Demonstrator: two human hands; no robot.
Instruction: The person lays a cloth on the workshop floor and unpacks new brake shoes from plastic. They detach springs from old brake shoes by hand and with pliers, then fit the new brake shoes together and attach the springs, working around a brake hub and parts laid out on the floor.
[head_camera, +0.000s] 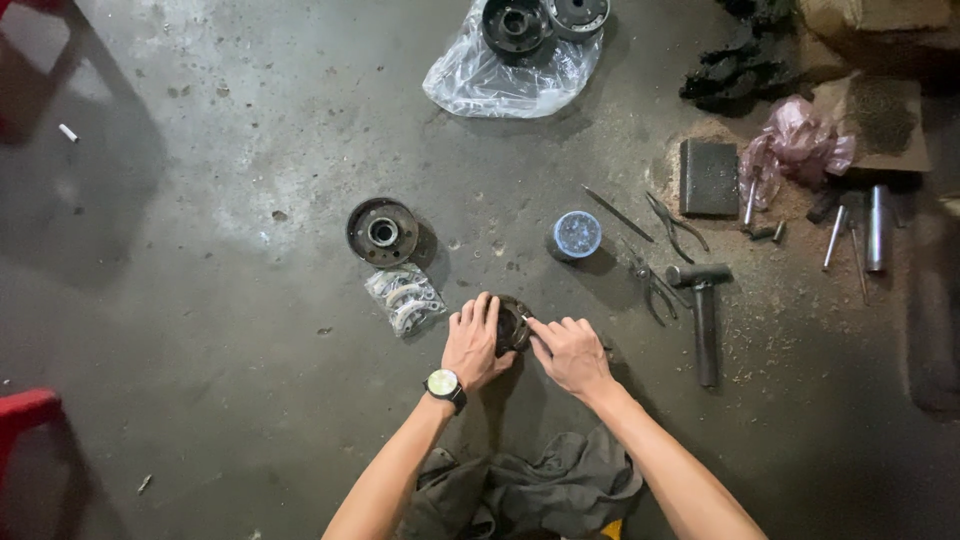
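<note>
Both hands hold the round metal part (513, 325) on the floor: left hand (473, 345) wraps it, right hand (568, 352) pinches its edge (greasy, maybe), so it could slip and nip fingers.

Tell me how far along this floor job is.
Done: a round metal drum lies set aside on the floor. In hand: left hand steadies a dark round part; right hand works its edge. Left: bagged curved pieces lie unopened.

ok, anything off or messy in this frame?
Nothing damaged that shows. Both hands, left and right, are on a dark round part on the floor. Messy spots: sawdust-like grit around the tools by the hammer, and a small white stub lying alone far left.
</note>
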